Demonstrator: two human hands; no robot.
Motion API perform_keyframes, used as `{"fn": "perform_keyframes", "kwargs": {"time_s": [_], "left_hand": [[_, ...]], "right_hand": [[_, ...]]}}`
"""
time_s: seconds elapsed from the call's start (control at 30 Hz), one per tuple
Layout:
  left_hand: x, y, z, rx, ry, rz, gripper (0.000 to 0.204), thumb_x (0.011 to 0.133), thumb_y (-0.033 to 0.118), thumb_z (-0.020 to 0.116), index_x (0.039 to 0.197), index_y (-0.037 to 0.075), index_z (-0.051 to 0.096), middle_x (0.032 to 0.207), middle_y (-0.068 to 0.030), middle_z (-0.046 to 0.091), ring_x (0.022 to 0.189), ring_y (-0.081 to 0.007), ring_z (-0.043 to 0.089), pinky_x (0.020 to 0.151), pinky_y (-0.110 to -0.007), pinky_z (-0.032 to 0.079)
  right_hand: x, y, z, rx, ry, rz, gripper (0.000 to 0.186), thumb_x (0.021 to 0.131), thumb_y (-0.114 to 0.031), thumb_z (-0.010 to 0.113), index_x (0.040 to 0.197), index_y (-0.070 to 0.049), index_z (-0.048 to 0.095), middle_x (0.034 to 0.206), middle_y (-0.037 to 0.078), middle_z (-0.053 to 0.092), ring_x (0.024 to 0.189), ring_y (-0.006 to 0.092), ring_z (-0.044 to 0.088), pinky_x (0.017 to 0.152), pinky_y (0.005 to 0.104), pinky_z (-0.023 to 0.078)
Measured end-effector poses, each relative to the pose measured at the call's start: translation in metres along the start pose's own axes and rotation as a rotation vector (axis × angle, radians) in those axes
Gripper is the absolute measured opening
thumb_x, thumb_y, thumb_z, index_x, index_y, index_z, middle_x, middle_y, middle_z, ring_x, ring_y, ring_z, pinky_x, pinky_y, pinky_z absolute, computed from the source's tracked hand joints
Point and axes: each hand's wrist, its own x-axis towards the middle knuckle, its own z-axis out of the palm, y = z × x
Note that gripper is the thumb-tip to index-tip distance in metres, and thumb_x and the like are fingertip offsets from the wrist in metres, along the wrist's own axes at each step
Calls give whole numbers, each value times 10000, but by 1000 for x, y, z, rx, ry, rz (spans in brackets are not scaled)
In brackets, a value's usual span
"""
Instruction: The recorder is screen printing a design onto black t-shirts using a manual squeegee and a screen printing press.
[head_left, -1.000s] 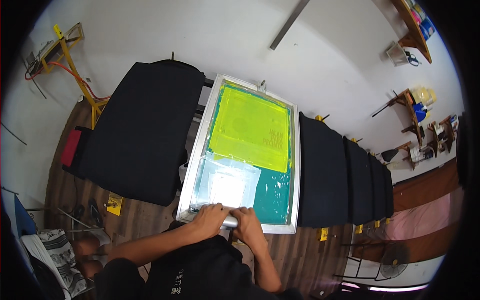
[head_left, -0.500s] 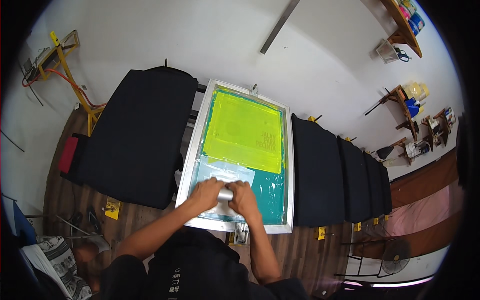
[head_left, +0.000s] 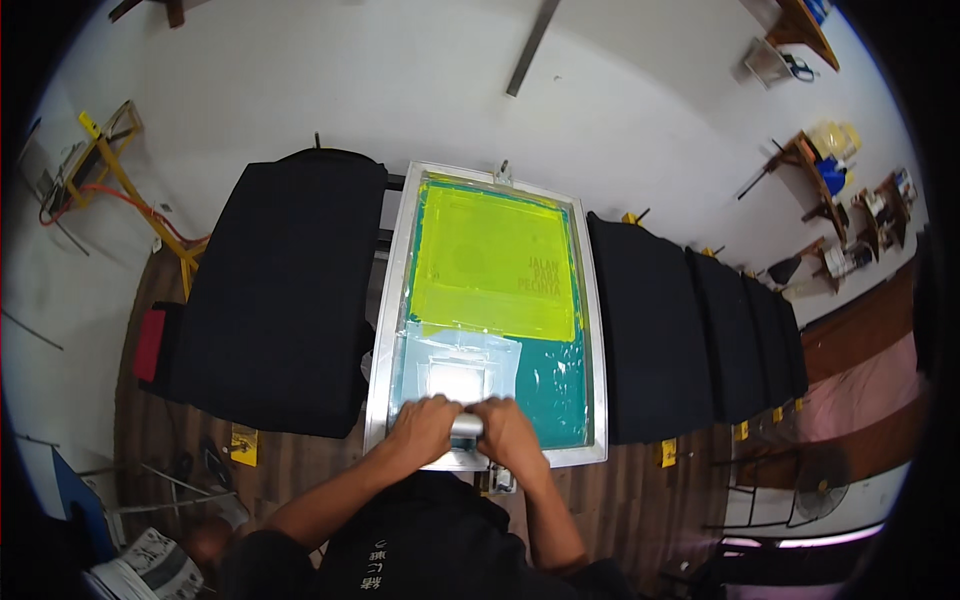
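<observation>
A screen-printing frame (head_left: 599, 350) of bare metal lies in front of me. Its mesh is yellow-green (head_left: 490, 250) over the far part, with faint lettering, and teal (head_left: 550, 400) at near right. My left hand (head_left: 425, 430) and my right hand (head_left: 508, 432) are closed side by side around a silver-handled squeegee (head_left: 466, 424) near the frame's near edge. Its blade is hidden behind my hands. Just beyond the squeegee shows a pale blue patch (head_left: 422, 345) with a bright white rectangle (head_left: 456, 378) in it.
Left of the frame lies a black cloth-covered board (head_left: 280, 300); several more black boards (head_left: 650, 330) line up at right. A metal clamp (head_left: 497, 480) sits at the frame's near edge. Yellow brackets (head_left: 243, 445) stick out below the boards. Wall shelves (head_left: 815, 190) hang at far right.
Both hands have pulled the squeegee toward me, to the frame's near edge. More of the pale patch and its white rectangle now shows. The whole view has shifted slightly.
</observation>
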Motion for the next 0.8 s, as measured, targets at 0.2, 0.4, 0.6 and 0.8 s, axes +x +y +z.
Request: {"fn": "perform_keyframes", "kwargs": {"time_s": [0.2, 0.4, 0.6, 0.8], "left_hand": [[20, -35, 41, 113, 283, 98, 441, 790, -72, 527, 1217, 14, 600, 1256, -190, 588, 1185, -344, 563, 957, -456, 438], [-8, 0, 15, 7, 80, 16, 448, 749, -96, 556, 1184, -11, 630, 1173, -203, 634, 1096, -362, 617, 925, -454, 470], [10, -19, 31, 101, 233, 106, 518, 729, -111, 575, 1232, 7, 608, 1246, -206, 600, 1157, -369, 585, 970, -447, 446], [-11, -7, 18, 10, 82, 95, 533, 692, -84, 616, 1215, 16, 611, 1205, -199, 618, 1116, -388, 597, 914, -473, 491]], "right_hand": [[19, 7, 26, -95, 268, 9, 451, 699, 63, 605, 1134, -58, 616, 1180, 157, 609, 1050, 382, 560, 874, 436, 522], [-6, -2, 15, -29, 133, -14, 375, 691, 32, 636, 1059, -39, 647, 1064, 158, 622, 1014, 368, 575, 800, 434, 553], [10, 7, 35, -35, 308, 14, 391, 723, 12, 612, 1111, -33, 607, 1157, 159, 601, 1076, 385, 555, 833, 448, 542], [-11, 0, 16, 10, 163, 0, 300, 737, -9, 630, 1035, -43, 654, 1053, 157, 614, 1027, 358, 582, 736, 434, 578]]}}
